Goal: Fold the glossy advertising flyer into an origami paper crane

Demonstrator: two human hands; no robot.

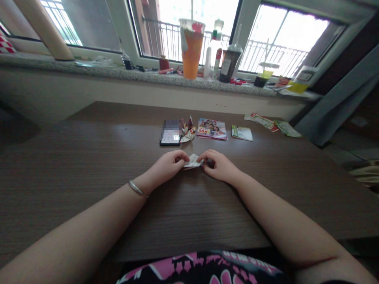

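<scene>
A small folded piece of pale paper [193, 161] is held between my two hands, a little above or on the brown table. My left hand [171, 163] pinches its left end, thumb below and fingers curled over. At the right end, my right hand [218, 165] grips the paper between fingertips and thumb. Just beyond them lie a smartphone [171, 133] with a lit screen and a folded paper figure [188, 130] in red and cream. A silver bangle [136, 187] circles my left wrist.
Behind the phone's row, a stack of colourful flyers [212, 129], a pale green paper stack [242, 133] and loose leaflets [266, 122] lie on the table [74, 165]. The stone windowsill [97, 70] carries an orange drink cup [192, 51], a dark cup [229, 65] and several bottles.
</scene>
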